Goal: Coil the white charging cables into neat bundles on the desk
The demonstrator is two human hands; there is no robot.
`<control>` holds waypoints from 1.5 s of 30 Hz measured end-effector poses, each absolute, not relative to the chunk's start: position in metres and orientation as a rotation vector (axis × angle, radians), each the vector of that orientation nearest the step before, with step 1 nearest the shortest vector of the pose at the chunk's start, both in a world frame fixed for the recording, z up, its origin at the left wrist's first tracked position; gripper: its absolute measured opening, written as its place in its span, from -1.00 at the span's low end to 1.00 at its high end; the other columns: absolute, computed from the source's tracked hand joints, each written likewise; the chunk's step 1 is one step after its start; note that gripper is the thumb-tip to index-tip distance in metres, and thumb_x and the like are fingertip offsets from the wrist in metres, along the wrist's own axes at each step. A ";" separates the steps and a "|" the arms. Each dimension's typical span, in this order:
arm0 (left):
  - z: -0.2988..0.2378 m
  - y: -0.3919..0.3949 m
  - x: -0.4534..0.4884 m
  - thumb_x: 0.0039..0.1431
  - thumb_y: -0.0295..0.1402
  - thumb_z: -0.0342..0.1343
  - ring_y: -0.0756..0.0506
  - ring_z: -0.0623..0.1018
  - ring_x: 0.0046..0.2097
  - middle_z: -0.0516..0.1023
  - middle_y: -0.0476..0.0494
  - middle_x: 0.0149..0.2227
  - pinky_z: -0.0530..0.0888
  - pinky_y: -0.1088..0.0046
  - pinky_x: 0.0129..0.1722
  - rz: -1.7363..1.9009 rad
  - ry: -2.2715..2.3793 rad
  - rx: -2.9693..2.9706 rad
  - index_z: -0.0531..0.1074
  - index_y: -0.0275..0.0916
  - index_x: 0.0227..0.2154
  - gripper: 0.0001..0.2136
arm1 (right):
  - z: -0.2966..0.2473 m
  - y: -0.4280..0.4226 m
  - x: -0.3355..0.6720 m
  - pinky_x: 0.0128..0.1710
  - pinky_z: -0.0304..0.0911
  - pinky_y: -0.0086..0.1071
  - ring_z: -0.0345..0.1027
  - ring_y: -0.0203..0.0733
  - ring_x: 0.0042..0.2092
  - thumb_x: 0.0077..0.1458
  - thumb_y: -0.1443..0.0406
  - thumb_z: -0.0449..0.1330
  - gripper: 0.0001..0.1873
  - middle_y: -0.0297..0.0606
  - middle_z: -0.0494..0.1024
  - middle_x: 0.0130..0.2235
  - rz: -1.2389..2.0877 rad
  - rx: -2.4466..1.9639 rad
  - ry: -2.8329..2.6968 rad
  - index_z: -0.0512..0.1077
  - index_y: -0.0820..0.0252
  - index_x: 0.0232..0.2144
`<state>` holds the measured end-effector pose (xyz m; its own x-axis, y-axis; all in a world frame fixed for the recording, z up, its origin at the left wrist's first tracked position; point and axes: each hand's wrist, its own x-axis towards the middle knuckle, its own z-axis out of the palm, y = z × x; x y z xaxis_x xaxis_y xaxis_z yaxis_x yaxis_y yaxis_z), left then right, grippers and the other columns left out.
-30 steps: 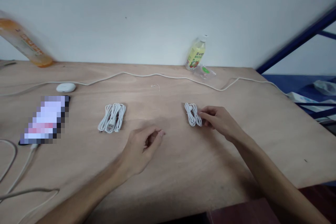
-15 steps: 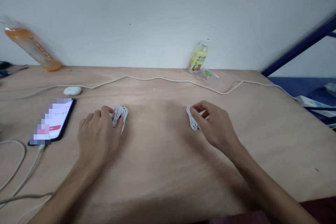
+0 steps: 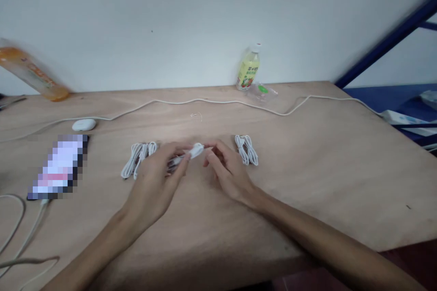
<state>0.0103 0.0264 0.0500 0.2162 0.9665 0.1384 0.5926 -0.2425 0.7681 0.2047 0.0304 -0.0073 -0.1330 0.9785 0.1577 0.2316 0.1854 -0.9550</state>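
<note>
Between thumb and fingers, my left hand [image 3: 160,173] grips a coiled white cable [image 3: 196,150] above the middle of the table. My right hand [image 3: 227,168] meets it from the other side, fingers curled in a pinch at the cable's right end; the exact contact is small and blurred. Left of my left hand, and partly covered by it, lie several coiled white cables [image 3: 131,161]. Just beyond my right hand rests another group of coiled white cable [image 3: 246,150], flat on the wood.
A phone [image 3: 58,168] with a charging lead and a white earbud case [image 3: 83,124] lie at the left. A long white cord [image 3: 177,102] crosses the table. An orange bottle [image 3: 34,75], a yellow-labelled bottle [image 3: 248,68] and clear plastic packaging [image 3: 262,92] stand near the wall.
Both hands have come together at the middle. My left hand has lifted a coiled cable from the left group. My right hand has left the cable at the right. The view has shifted slightly.
</note>
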 end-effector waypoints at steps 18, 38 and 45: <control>-0.006 0.044 0.030 -0.10 -0.21 0.66 0.03 0.57 -0.33 0.70 -0.06 -0.35 0.52 0.57 -0.23 1.166 0.909 0.808 0.76 -0.25 -0.26 -0.64 | -0.014 0.034 0.208 -0.53 0.11 -0.42 0.20 -0.33 -0.52 0.40 -0.15 0.15 -0.50 -0.40 0.46 -0.43 1.463 -1.043 -1.456 0.42 0.15 -0.29; -0.006 0.042 0.028 0.11 -0.01 0.51 -0.01 0.36 -0.41 0.38 0.06 -0.53 0.36 0.46 -0.36 1.048 0.871 0.926 0.56 -0.24 -0.45 -0.60 | -0.010 0.029 0.209 -0.57 0.05 -0.45 0.19 -0.33 -0.49 0.41 -0.17 0.15 -0.44 -0.34 0.47 -0.42 1.635 -0.924 -1.466 0.52 0.17 -0.30; -0.004 0.043 0.031 -0.02 -0.17 0.59 0.07 0.27 -0.52 0.51 0.06 -0.49 0.27 0.48 -0.46 1.126 0.963 0.885 0.65 -0.25 -0.36 -0.69 | -0.012 0.027 0.208 -0.47 0.17 -0.42 0.24 -0.30 -0.41 0.29 -0.16 0.31 -0.51 -0.33 0.50 -0.34 1.509 -1.012 -1.506 0.49 0.14 -0.27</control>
<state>0.0305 0.0429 -0.0037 0.1488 0.9750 -0.1651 -0.3141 0.2049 0.9270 0.2077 0.0266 -0.0119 -0.3952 0.9184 -0.0190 0.0175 -0.0132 -0.9998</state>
